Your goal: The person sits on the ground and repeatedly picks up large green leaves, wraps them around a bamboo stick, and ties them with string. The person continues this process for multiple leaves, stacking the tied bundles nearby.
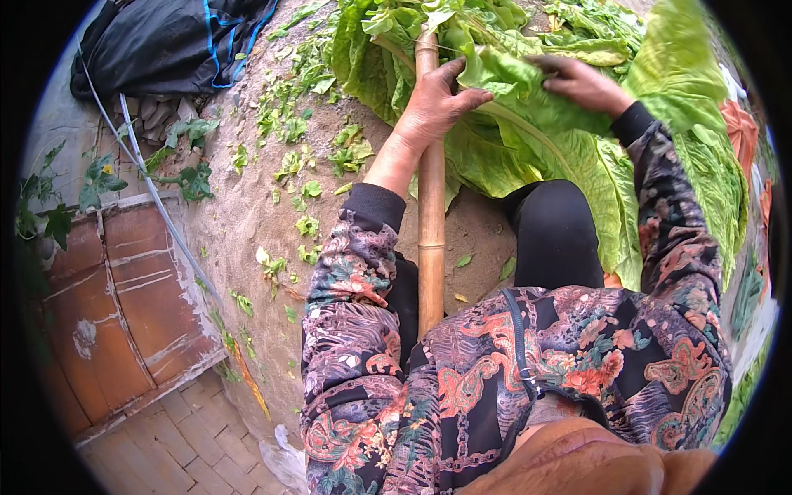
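A bamboo pole (431,214) runs up from my lap into a heap of large green leaves (606,177). My left hand (433,103) lies across the pole's upper part, thumb and forefinger spread apart beside a leaf edge; its other fingers are mostly hidden. To its right, my right hand (577,82) has its fingers bent over a broad, motion-blurred green leaf (516,91), partly covered by it. More leaves hang over the pole's far end and down the right side, near my bent knee (557,235).
Leaf scraps (309,190) are strewn over the sandy ground (235,210). At the far left lies a black cover (165,49) with blue trim. A thin pale pole (169,223) passes a rusty brown panel (115,305), with brick paving (181,437) below. Vine leaves (194,181) reach in there.
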Demonstrator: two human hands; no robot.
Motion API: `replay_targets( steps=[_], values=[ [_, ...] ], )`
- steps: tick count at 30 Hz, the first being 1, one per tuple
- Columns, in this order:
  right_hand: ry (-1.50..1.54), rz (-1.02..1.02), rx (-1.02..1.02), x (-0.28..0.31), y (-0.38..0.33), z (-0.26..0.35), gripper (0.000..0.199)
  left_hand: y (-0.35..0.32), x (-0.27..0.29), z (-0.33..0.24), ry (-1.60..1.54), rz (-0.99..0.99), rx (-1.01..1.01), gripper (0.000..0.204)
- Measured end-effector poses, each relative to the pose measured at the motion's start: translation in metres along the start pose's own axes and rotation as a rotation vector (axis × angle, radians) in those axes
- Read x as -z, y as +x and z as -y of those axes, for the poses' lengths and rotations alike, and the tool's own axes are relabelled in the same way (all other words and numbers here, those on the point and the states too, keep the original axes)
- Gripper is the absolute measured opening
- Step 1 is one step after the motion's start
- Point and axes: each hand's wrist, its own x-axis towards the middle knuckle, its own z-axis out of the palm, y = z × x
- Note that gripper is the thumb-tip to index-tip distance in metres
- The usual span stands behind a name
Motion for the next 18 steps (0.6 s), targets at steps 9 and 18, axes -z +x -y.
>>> replay_targets(
  steps=[9,18],
  values=[
    [0.479,0.104,0.019,-0.081,-0.038,-0.025,0.055,-0.013,-0.001,-0.045,-0.257,0.056,0.075,0.058],
    [0.237,-0.125,0.029,-0.018,-0.028,0.029,0.035,-0.044,0.014,-0.072,0.561,-0.041,0.051,0.018]
  ],
)
